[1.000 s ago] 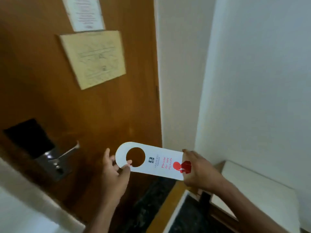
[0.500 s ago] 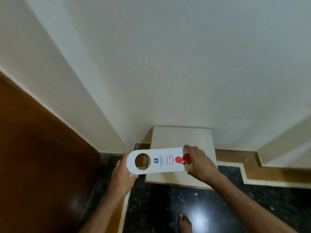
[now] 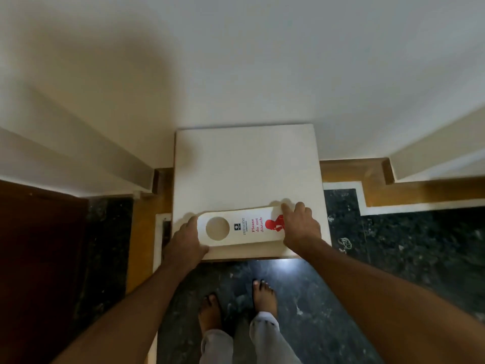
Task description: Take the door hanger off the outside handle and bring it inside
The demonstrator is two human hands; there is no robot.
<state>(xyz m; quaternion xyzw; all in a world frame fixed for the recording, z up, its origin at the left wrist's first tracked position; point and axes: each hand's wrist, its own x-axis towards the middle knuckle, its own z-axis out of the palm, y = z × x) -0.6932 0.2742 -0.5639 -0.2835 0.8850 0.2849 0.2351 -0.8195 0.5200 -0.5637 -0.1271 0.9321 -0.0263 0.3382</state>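
The white door hanger, with a round hole and red "please do not disturb" print, lies flat and lengthwise over the near part of a small white table. My left hand grips its holed left end, thumb underneath. My right hand holds the right end, fingers over the red figure. The door handle is out of view.
The brown wooden door stands at the left edge. White walls rise behind the table. The floor is dark marble with wood and white borders. My bare feet stand just below the table's front edge.
My view has swung from the door down to the white table. Both hands have carried the hanger over the tabletop and lowered it close to the surface.
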